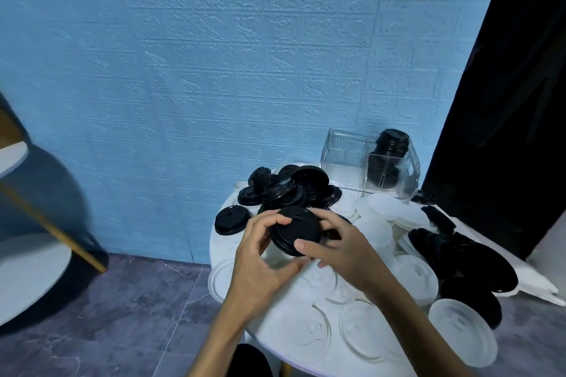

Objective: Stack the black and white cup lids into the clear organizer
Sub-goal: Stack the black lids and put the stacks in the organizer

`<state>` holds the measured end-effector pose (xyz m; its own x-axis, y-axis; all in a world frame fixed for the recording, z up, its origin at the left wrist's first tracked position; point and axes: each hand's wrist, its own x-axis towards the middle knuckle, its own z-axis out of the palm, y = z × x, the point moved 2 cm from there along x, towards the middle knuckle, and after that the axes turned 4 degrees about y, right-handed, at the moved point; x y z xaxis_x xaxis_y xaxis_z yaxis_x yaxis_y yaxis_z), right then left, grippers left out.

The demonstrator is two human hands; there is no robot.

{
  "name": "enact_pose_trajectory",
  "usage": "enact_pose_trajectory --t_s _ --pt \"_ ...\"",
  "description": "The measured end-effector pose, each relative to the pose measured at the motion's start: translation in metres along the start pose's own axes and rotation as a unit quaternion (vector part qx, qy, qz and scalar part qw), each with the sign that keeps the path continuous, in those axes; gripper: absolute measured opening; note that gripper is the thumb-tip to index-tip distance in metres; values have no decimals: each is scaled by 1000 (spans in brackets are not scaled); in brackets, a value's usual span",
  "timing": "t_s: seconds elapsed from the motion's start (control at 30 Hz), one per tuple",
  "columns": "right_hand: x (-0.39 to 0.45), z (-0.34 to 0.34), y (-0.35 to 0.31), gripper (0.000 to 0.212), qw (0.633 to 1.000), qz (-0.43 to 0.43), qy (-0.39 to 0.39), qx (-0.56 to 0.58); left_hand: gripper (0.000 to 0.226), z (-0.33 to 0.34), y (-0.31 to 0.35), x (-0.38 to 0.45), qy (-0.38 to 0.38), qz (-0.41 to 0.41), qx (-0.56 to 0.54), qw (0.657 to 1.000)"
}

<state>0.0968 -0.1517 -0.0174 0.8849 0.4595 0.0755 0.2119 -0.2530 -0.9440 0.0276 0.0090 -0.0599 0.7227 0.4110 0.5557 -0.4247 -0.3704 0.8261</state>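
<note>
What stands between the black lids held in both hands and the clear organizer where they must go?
A heap of loose black lids lies on the table between the held black lids and the clear organizer. Lifted above it, the path looks open; the organizer's top is open.

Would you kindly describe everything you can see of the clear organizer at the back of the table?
The clear organizer is a box of transparent, ribbed plastic, open at the top, with a divider that splits it into compartments. It stands upright at the far edge of the white table, near the blue wall. Its right compartment holds a tall stack of black lids that rises above the rim; the left one looks empty. Neither hand touches it.
</note>
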Motion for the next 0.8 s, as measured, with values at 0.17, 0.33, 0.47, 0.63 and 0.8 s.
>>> enact_pose_trajectory --t_s 0.17,0.33,0.47,0.63,0.8 --pt "3 4 -11 31 967 95 -19 236 64 1 4 4 -8 5 -1 1000" --pt "9 2 -12 39 941 116 -17 319 76 4 7 8 -38 -17 23 999" --pt "13 4 -12 36 938 127 -32 320 97 12 14 11 -84 -62 5 995" --pt "14 5 -9 35 924 152 -34 350 80 15 20 10 -73 -82 43 993" --pt "9 9 -11 35 908 149 -97 380 82 16 21 11 -73 -91 54 992"
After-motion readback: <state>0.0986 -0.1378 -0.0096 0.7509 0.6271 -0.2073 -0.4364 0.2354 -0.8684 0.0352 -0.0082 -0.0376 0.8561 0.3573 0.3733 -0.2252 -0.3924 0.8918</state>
